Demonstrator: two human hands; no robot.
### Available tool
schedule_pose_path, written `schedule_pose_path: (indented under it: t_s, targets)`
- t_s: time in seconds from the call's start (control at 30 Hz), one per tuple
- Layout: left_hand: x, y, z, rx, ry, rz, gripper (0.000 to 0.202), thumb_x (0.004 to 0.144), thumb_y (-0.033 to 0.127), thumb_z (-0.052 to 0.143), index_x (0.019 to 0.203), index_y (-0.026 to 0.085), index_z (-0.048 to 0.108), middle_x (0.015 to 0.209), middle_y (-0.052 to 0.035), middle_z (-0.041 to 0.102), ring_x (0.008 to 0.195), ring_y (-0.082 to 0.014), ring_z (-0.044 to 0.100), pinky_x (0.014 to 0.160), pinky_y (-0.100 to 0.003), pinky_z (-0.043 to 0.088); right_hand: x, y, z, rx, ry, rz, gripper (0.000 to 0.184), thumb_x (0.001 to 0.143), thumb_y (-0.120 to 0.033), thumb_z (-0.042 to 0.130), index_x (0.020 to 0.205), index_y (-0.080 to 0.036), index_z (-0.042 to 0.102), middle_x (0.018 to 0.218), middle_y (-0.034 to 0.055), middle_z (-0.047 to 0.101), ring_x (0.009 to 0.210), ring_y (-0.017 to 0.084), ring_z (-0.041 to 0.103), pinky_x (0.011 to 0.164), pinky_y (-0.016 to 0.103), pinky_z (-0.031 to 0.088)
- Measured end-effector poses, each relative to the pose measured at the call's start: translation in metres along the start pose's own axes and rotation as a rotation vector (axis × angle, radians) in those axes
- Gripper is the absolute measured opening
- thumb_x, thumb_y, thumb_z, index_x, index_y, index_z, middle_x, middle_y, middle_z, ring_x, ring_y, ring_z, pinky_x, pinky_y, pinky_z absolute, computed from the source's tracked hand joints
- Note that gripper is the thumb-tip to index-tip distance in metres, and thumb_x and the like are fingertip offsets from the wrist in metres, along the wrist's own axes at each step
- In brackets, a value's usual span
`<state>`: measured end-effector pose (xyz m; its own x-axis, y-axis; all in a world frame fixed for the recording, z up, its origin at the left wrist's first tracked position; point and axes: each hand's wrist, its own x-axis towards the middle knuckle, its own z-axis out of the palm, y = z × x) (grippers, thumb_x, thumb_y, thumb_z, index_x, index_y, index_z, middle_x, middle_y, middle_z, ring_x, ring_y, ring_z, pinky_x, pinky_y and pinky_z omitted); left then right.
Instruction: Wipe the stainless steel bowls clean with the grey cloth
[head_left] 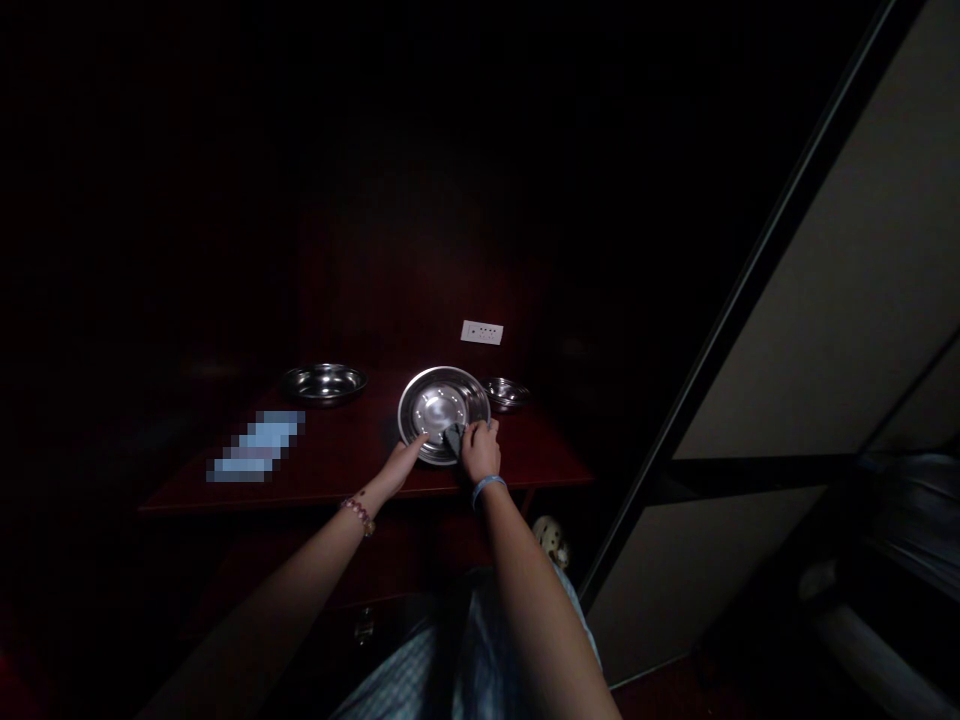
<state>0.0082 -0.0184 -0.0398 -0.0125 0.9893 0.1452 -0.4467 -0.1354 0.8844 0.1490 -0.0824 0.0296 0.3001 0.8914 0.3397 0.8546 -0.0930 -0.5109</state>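
A shiny metal bowl [436, 405] is tipped up so that its inside faces me, above the dark red table. My left hand [397, 468] grips its lower left rim, with the thumb over the inner edge. In my closed right hand [480, 450] is a dark cloth [454, 438], which touches the lower right inside of the bowl. Another metal bowl [325, 383] rests on the table to the left. Partly hidden behind the held one, a smaller metal bowl [508, 394] stands at the right.
The dark red table [337, 475] has a blurred pale blue patch [259, 447] on its left side. A white socket plate [481, 332] is on the back wall. Pale panels with a dark frame [750, 270] stand at the right. Below the table's right end is a pale spotted object [551, 540].
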Motion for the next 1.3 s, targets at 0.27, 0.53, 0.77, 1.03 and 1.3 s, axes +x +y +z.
schedule_pose_path:
  t_s: [0.27,0.53,0.77,1.03,1.3]
  targets:
    - [-0.001,0.0,-0.0001,-0.006,-0.004,-0.003,0.047,0.062,0.043,0.087,0.097,0.014,0.076,0.107,-0.013,0.079,0.116,-0.0315,0.068,0.113,-0.047,0.041,0.0005,0.0024,0.001,0.06,0.018,0.0,0.027,0.106,-0.036,0.04,0.112,-0.02,0.062,0.136,0.0109,0.05,0.089,0.018,0.069,0.082,0.031,0.05]
    - [-0.003,0.0025,0.0019,-0.014,0.001,0.002,0.047,0.061,0.042,0.087,0.097,0.014,0.076,0.107,-0.0131,0.08,0.117,-0.0315,0.068,0.114,-0.047,0.04,0.0013,0.0037,0.0033,0.053,0.031,-0.015,0.028,0.106,-0.035,0.039,0.112,-0.019,0.062,0.135,0.012,0.049,0.086,0.017,0.069,0.079,0.031,0.05]
    - [-0.005,0.005,0.0026,-0.014,-0.003,-0.01,0.044,0.062,0.039,0.086,0.096,0.013,0.076,0.106,-0.0132,0.08,0.113,-0.0311,0.07,0.112,-0.047,0.042,0.0004,0.0004,0.0008,0.016,0.009,-0.003,0.029,0.107,-0.034,0.037,0.114,-0.018,0.06,0.137,0.0139,0.049,0.088,0.02,0.07,0.082,0.033,0.051]
    - [-0.0036,0.0025,0.0021,-0.003,0.009,-0.022,0.039,0.065,0.039,0.085,0.094,0.014,0.076,0.103,-0.0131,0.08,0.112,-0.0308,0.07,0.113,-0.047,0.042,0.0002,0.0012,0.0011,0.031,0.021,-0.005,0.028,0.106,-0.034,0.038,0.112,-0.019,0.061,0.134,0.0128,0.05,0.086,0.018,0.069,0.081,0.032,0.05]
    - [-0.0002,-0.0012,0.0005,-0.016,-0.005,-0.011,0.038,0.066,0.038,0.084,0.095,0.015,0.076,0.105,-0.0123,0.08,0.114,-0.0304,0.07,0.113,-0.047,0.042,0.0015,0.0039,0.0023,0.074,0.044,-0.017,0.025,0.105,-0.035,0.043,0.108,-0.019,0.062,0.13,0.0107,0.05,0.087,0.018,0.068,0.08,0.031,0.05]
